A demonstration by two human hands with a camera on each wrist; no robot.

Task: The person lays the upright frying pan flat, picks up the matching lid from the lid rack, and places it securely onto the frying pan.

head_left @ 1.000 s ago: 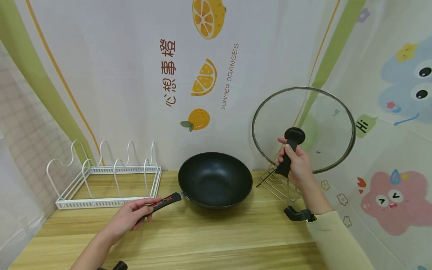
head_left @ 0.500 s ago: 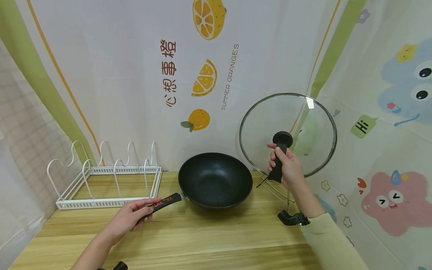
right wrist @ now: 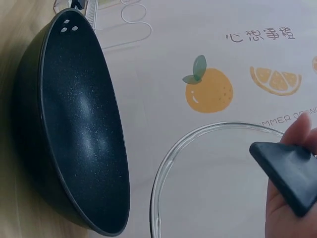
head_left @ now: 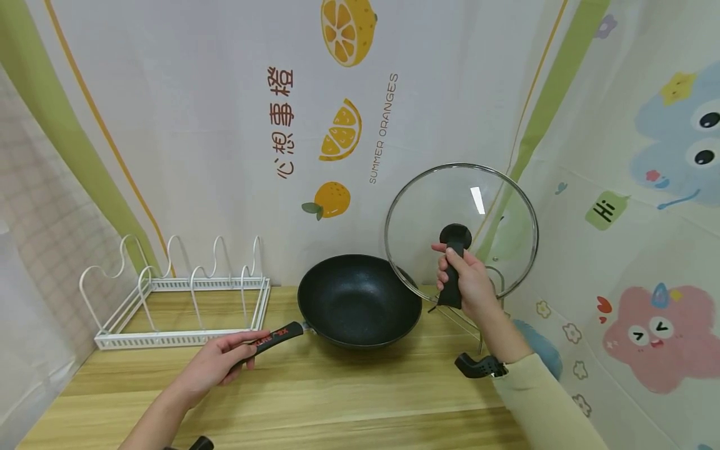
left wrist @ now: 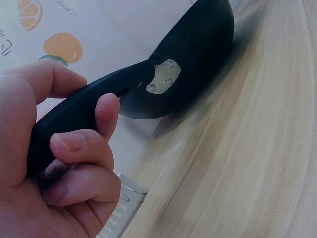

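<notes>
A black wok (head_left: 358, 303) stands on the wooden table, its inside bare. My left hand (head_left: 222, 361) grips the wok's black handle (head_left: 281, 336), which has red lettering; in the left wrist view the fingers curl round it below a riveted bracket (left wrist: 165, 77). My right hand (head_left: 467, 281) holds the upright black handle (head_left: 452, 278) of a round glass lid (head_left: 427, 200) with a metal rim. The lid is raised and tilted up, its lower left edge overlapping the wok's right rim in the head view. The right wrist view shows the lid's rim (right wrist: 161, 188) beside the wok (right wrist: 81, 129).
A white wire rack (head_left: 169, 338) stands on the table (head_left: 349, 400) at the left. Behind the right hand is a thin metal wire stand (head_left: 461, 322), partly hidden. A white printed curtain (head_left: 225, 125) hangs close behind the table and along the right side.
My right hand has carried the glass lid to the left and slightly down, from over the wire stand toward the wok. The left hand and the wok have stayed in place.
</notes>
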